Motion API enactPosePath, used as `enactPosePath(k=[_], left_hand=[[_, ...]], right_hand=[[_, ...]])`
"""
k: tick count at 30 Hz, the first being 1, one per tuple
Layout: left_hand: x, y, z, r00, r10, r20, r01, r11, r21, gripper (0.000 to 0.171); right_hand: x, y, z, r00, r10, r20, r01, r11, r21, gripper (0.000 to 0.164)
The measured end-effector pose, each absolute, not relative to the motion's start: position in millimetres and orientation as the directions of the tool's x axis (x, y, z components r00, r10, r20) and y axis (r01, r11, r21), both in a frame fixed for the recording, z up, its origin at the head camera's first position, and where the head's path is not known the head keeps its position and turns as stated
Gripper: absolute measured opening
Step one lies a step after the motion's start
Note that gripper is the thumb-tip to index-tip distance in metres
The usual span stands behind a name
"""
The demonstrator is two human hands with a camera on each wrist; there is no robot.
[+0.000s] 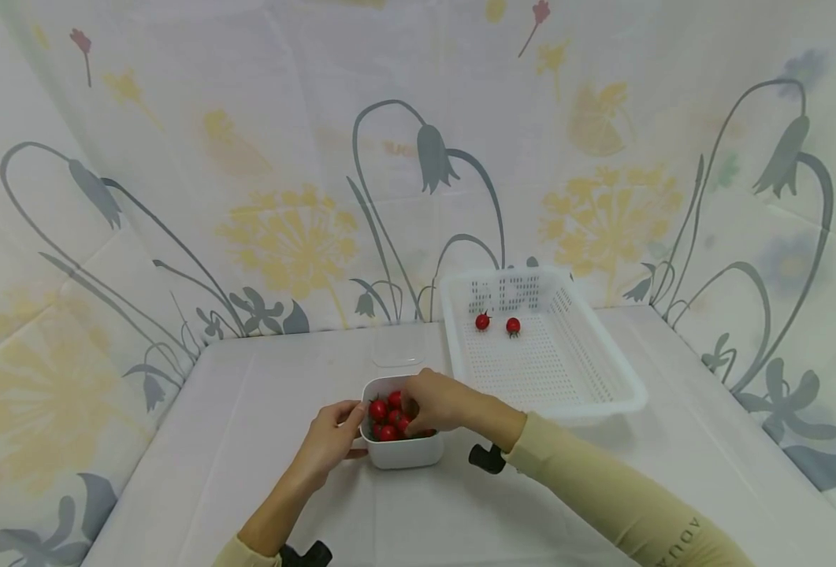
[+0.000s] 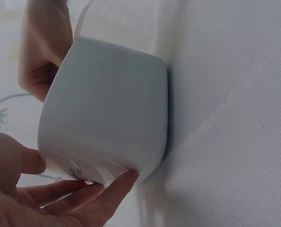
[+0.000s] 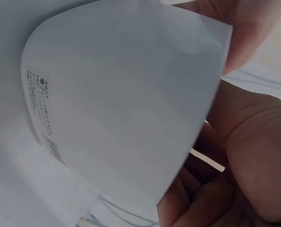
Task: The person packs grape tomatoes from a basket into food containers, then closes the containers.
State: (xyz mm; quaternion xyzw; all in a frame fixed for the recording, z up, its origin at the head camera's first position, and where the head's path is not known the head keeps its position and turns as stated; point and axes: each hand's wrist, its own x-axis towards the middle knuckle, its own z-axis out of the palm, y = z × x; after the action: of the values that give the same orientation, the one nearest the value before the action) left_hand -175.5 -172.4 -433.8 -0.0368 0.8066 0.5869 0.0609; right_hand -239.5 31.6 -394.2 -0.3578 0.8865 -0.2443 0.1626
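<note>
A white rectangular container (image 1: 406,453) stands on the table with several cherry tomatoes (image 1: 387,432) inside. My left hand (image 1: 330,441) holds its left side, thumb at the rim and fingers against the outer wall, as the left wrist view (image 2: 69,194) also shows. From the right, my right hand (image 1: 437,400) reaches over the rim, its bent fingers down among the tomatoes. Whether those fingers pinch a tomato is hidden. In the right wrist view the container wall (image 3: 126,104) with a printed label covers much of the picture, and the right hand (image 3: 244,156) is beside the rim.
Behind and to the right stands a white perforated basket (image 1: 623,386) with two cherry tomatoes, one (image 1: 483,321) left of the other (image 1: 513,326). A clear, flat lid-like piece (image 1: 398,356) lies behind the container. Flower-printed cloth (image 1: 418,157) hangs around the white-covered table (image 1: 261,394).
</note>
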Motion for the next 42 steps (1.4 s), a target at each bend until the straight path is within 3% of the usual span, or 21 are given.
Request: enactPosePath(k=[7,12,17,23,36,42], left_hand=[[-176,-172,-434,-0.99,0.005,-0.142,-0.133,0.315,0.94,0.039],[-175,-172,-434,-0.991,0.007,-0.136,-0.127,0.315,0.941,0.039],[-176,-173,-435,-0.992,0.009,-0.128,-0.118,0.316,0.941,0.039],[-177,-172,-436,-0.991,0.007,-0.131,-0.123,0.316,0.941,0.039],[-176,-172,-434,-0.988,0.007,-0.152,-0.142,0.325,0.935,0.041],[-175,-172,-434,-0.989,0.01,-0.148,-0.137,0.317,0.939,0.04]], right_hand=[[-236,25,-397,-0.685,-0.723,-0.089,-0.645,0.658,-0.39,0.013],[-236,27,-394,-0.664,-0.739,-0.113,-0.629,0.635,-0.449,0.016],[-237,36,-381,-0.639,-0.759,-0.128,-0.603,0.597,-0.53,0.035],[-241,58,-360,-0.635,-0.768,-0.087,-0.628,0.579,-0.52,0.024],[-248,100,-342,-0.619,-0.785,-0.019,-0.656,0.529,-0.539,0.03],[-252,115,-338,-0.647,-0.762,-0.016,-0.63,0.547,-0.55,0.028]])
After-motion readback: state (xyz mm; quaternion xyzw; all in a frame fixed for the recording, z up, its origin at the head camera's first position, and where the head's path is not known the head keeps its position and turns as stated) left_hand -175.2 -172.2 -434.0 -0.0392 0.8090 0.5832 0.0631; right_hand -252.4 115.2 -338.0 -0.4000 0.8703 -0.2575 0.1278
